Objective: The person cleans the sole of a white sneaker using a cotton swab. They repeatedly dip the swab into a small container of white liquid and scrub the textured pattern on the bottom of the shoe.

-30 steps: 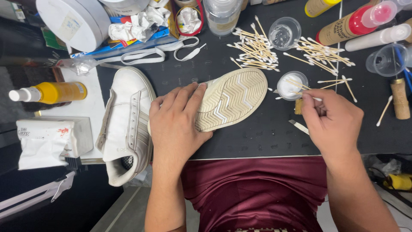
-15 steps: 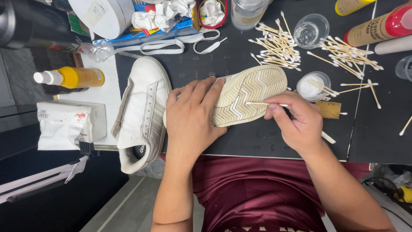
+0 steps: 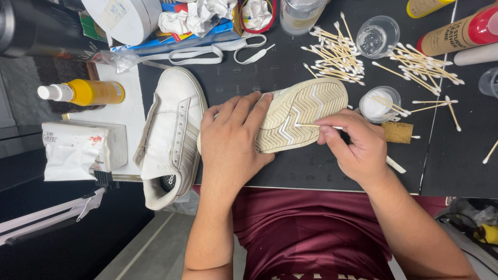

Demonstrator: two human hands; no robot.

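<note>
Head view: the left hand (image 3: pixel 233 140) lies flat and spread over the heel half of an upturned shoe (image 3: pixel 303 114), pressing it to the black mat (image 3: pixel 311 171); it is open and pinning, not gripping. The right hand (image 3: pixel 353 145) is closed around a cotton swab (image 3: pixel 311 126), pinched between thumb and fingertips, with the swab's tip touching the sole just left of that pinch, about mid-sole.

As a judgement, the sole cleaning looks partway through. Many loose swabs (image 3: pixel 337 52) lie scattered beyond the shoe, past the right hand, which suggests a good deal of work done, though I cannot tell which are used. The sole's zigzag grooves look cream to yellowish with no heavy dirt showing; how much of the tread is left to go over cannot be told, since the left hand hides the heel end.

The second shoe (image 3: pixel 171 135) lies on its side just beyond the left hand's outer edge, white and laceless, its laces (image 3: pixel 218 52) lying further up the mat. A small cup (image 3: pixel 381 103) holding swabs sits just above the right hand, and a yellow spray bottle (image 3: pixel 83 92) lies well off to the left.
</note>
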